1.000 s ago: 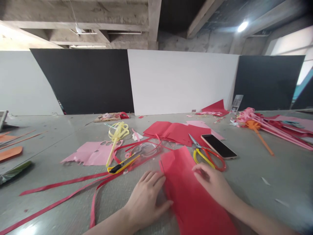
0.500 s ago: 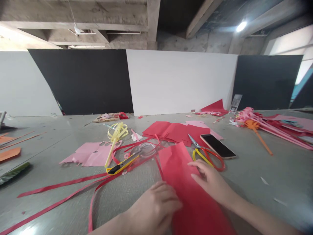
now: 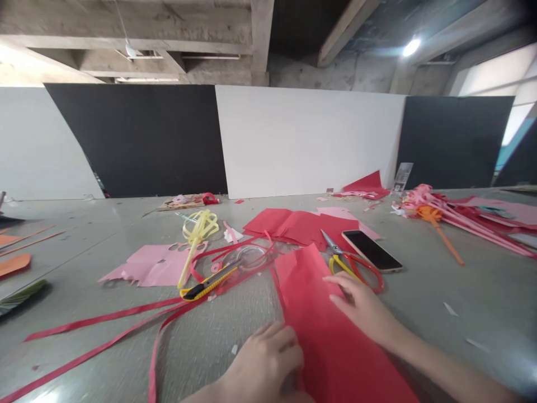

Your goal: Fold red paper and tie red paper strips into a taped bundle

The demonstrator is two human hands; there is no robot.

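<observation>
A long red paper sheet (image 3: 323, 330) lies on the grey table (image 3: 440, 280) in front of me. My left hand (image 3: 264, 364) rests at the sheet's left edge near the bottom, fingers curled together against the paper. My right hand (image 3: 361, 305) lies flat on the sheet's right side with fingers stretched out, pressing it down. Yellow and red scissors (image 3: 352, 263) sit just beyond my right hand, and a black phone (image 3: 371, 250) lies beside them.
A yellow utility knife (image 3: 207, 282), red paper strips (image 3: 126, 324), a pink cut sheet (image 3: 155, 263), a yellow paper wand (image 3: 197, 235) and a clear tape roll (image 3: 249, 256) lie left of centre. Folded red paper (image 3: 302, 224) sits behind. Pink and orange paper sticks (image 3: 461, 218) crowd the right.
My left hand has slid back toward me along the sheet's left edge and curled its fingers. My right hand has stayed on the sheet, which shifted slightly.
</observation>
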